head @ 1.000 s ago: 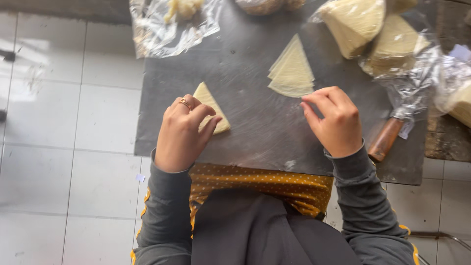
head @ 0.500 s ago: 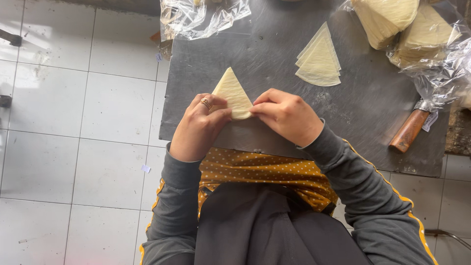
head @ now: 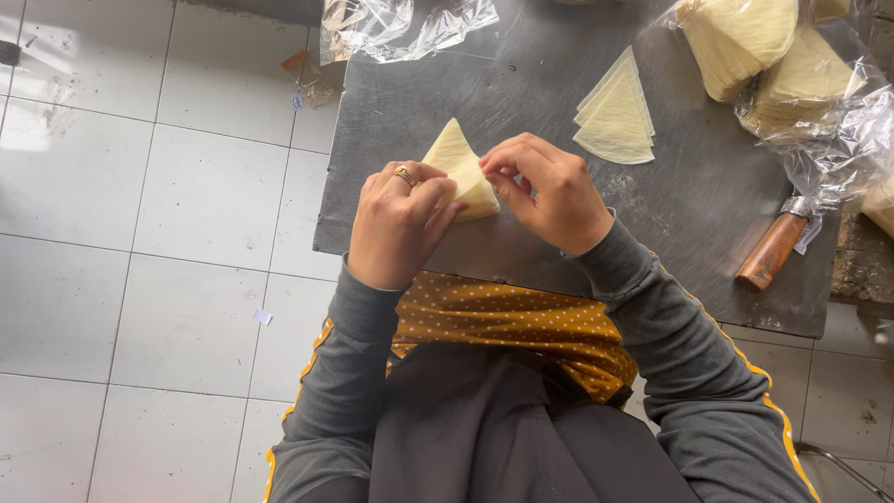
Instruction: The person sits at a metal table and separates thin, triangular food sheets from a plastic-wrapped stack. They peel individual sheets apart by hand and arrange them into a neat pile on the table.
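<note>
A pale yellow triangular pastry sheet lies near the front left of a grey metal table. My left hand, with a ring on one finger, presses on the sheet's lower left part. My right hand pinches the sheet's right edge with thumb and fingertips. Both hands meet over the sheet, which looks partly folded at its base. A small stack of the same triangular sheets lies further back on the table, to the right of my hands.
Clear plastic bags with stacks of pastry sheets sit at the back right. An empty crumpled plastic bag lies at the back left. A wooden-handled tool rests at the right. White floor tiles lie to the left.
My right hand moved left from the table's middle onto the sheet and joined my left hand. The view shifted, so the table now sits further right in it.
</note>
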